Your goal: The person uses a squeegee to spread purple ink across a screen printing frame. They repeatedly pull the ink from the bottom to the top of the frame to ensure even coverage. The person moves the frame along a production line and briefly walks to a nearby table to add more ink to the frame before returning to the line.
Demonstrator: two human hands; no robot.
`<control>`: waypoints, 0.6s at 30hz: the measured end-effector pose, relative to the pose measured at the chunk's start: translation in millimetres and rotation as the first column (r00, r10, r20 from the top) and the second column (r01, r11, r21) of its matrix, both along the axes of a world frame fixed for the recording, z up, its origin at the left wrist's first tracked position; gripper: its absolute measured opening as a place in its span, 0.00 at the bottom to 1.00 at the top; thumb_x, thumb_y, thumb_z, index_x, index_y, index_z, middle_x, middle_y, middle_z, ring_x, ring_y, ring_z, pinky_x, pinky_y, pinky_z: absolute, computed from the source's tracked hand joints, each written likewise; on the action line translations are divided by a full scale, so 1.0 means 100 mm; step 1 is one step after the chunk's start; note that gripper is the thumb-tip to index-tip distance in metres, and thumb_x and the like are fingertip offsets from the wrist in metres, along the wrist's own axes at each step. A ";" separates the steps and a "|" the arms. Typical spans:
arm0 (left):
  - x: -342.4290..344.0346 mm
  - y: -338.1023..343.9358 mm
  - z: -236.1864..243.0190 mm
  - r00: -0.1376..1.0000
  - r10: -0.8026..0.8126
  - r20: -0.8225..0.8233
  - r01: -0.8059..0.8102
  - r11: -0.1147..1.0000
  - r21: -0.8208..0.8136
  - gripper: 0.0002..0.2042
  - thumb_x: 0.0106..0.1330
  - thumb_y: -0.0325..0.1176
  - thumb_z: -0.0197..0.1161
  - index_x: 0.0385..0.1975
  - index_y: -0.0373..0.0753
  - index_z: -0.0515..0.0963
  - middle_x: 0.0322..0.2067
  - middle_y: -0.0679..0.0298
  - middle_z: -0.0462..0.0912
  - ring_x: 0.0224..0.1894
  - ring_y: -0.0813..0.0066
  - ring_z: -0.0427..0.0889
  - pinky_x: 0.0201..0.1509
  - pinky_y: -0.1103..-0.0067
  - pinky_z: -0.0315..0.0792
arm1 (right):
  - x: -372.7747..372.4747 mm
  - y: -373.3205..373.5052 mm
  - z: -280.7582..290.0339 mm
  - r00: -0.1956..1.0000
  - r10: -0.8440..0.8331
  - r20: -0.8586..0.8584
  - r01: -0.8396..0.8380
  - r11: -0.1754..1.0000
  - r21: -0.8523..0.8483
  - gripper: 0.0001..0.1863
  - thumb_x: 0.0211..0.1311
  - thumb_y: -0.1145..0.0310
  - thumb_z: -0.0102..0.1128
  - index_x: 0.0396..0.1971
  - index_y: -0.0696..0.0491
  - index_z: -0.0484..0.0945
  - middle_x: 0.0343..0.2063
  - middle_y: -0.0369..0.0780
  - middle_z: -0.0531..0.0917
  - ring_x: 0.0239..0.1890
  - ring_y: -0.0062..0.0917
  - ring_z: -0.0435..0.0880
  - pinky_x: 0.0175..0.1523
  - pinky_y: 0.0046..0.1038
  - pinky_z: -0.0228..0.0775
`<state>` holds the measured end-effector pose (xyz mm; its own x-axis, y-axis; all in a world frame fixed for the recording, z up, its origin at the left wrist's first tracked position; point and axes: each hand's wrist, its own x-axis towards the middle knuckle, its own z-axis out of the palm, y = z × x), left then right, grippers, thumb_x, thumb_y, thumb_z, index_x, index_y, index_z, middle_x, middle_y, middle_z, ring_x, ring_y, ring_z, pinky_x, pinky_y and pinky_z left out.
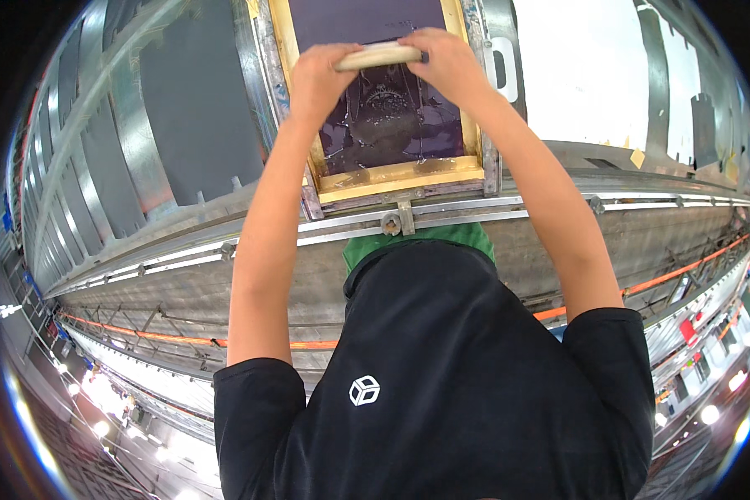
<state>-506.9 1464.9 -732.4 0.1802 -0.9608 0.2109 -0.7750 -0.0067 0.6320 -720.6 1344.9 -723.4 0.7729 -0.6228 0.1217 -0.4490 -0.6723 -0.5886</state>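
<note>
Black shirt below, pale wooden bar in both hands above

Nearest the camera, your black shirt (475, 375) fills the lower middle of the frame, with a small white emblem (364, 391) on its front. Green cloth (468, 237) shows just past its upper edge. Your bare forearms rise on either side and lean inward toward the top centre.

There, your left hand (321, 79) grips the left end of the pale wooden bar (379, 56), fingers curled over it. Your right hand (448, 71) closes on the right end, where a small dark bit of the bar shows beside your fingers. The bar lies nearly level, over the dark purple screen (429, 137), whose surface looks wet and glossy, with pale streaks and a faint design below the bar.

Around that screen runs a yellowish frame (400, 181), its near side toward the middle of the picture. It sits on a long bench (562, 157). Dark grey panels (193, 100) lie at the upper left, and a broad white panel (583, 75) at the upper right. Below the frame, a metal rail (508, 214) crosses the picture, and an orange strip (683, 267) runs lower at the right.
</note>
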 end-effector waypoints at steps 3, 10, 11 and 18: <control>-0.01 -0.02 -0.03 0.999 -0.009 0.035 0.005 0.993 0.122 0.17 0.50 0.28 0.74 0.43 0.44 0.88 0.43 0.61 0.89 0.45 0.58 0.85 0.52 0.67 0.78 | -0.03 0.03 0.00 0.998 -0.009 -0.055 0.014 0.996 0.083 0.19 0.52 0.73 0.70 0.47 0.54 0.85 0.46 0.44 0.86 0.49 0.41 0.84 0.59 0.36 0.76; -0.65 1.05 -0.04 0.999 -0.039 -0.001 0.038 0.987 0.158 0.27 0.40 0.17 0.72 0.47 0.43 0.87 0.47 0.60 0.89 0.49 0.59 0.86 0.56 0.67 0.79 | -0.72 1.14 -0.05 1.000 0.003 -0.031 0.004 0.974 0.227 0.25 0.50 0.73 0.70 0.53 0.54 0.82 0.53 0.47 0.83 0.58 0.43 0.79 0.64 0.39 0.72; -0.72 1.21 -0.06 0.999 -0.044 0.020 0.041 0.988 0.149 0.27 0.40 0.17 0.72 0.46 0.43 0.87 0.47 0.60 0.88 0.50 0.59 0.86 0.56 0.67 0.79 | -0.80 1.27 -0.04 0.999 0.006 -0.044 0.005 0.969 0.247 0.25 0.51 0.72 0.70 0.53 0.54 0.82 0.54 0.47 0.82 0.58 0.43 0.79 0.64 0.38 0.72; -0.88 1.37 0.22 0.985 -0.009 -0.170 0.058 0.957 0.284 0.22 0.48 0.24 0.71 0.47 0.44 0.87 0.48 0.64 0.88 0.50 0.60 0.85 0.56 0.69 0.78 | -1.14 0.88 0.31 0.976 -0.216 0.020 0.159 0.779 0.607 0.24 0.58 0.64 0.74 0.54 0.54 0.83 0.51 0.42 0.83 0.51 0.31 0.82 0.54 0.33 0.77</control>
